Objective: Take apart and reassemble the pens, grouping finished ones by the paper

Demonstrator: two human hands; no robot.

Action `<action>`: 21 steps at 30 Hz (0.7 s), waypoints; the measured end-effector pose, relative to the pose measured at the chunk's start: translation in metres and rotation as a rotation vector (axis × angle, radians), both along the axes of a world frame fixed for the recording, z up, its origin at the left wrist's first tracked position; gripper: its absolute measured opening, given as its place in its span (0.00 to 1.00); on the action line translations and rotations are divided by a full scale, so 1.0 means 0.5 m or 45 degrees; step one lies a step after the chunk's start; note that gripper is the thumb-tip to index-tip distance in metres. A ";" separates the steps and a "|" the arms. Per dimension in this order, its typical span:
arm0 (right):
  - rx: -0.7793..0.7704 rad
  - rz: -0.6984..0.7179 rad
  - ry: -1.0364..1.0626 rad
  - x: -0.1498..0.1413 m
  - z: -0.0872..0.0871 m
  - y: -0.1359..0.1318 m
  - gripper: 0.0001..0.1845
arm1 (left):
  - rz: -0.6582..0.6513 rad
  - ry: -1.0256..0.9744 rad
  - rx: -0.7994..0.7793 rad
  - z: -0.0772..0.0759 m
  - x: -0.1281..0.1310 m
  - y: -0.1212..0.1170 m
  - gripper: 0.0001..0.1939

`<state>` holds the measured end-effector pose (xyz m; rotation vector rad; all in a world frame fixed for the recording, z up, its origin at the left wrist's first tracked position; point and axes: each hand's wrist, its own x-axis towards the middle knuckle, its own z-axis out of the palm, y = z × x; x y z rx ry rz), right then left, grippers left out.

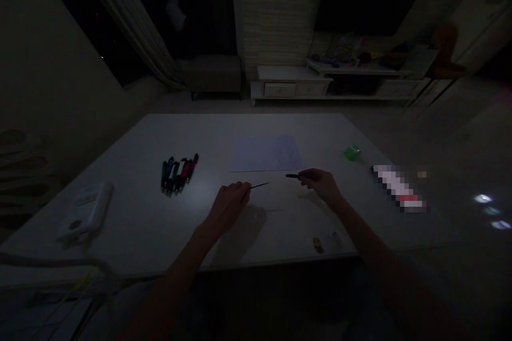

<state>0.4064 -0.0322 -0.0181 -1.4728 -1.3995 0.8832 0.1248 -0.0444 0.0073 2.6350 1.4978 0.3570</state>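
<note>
Above the white table (168, 229), my left hand (230, 202) is closed on a thin dark rod that looks like a pen refill (260, 185), its tip pointing right. My right hand (322, 184) pinches a thicker, short black piece that looks like a pen barrel (293, 176), its end pointing left. The two pieces are apart. Behind them lies a sheet of paper (256, 152) with lines of writing on its right part. A pile of several pens (178, 175) in mixed colours rests left of my left hand.
A white case (94, 205) lies at the table's left. On the right are a green container (352, 153) and a blurred-out long item (400, 189). Small bits (318, 245) lie by the front edge. A low white cabinet (294, 77) stands beyond. The room is dim.
</note>
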 end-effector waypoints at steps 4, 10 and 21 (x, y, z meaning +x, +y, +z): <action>0.087 -0.038 -0.296 -0.020 -0.045 0.025 0.11 | 0.001 0.007 -0.001 -0.004 -0.009 -0.003 0.11; 0.303 -0.006 -0.469 -0.063 -0.056 0.026 0.09 | -0.037 0.045 0.011 -0.012 -0.001 -0.005 0.10; 0.280 0.309 -0.293 -0.090 -0.001 -0.026 0.09 | -0.123 0.097 0.003 -0.020 0.023 -0.009 0.09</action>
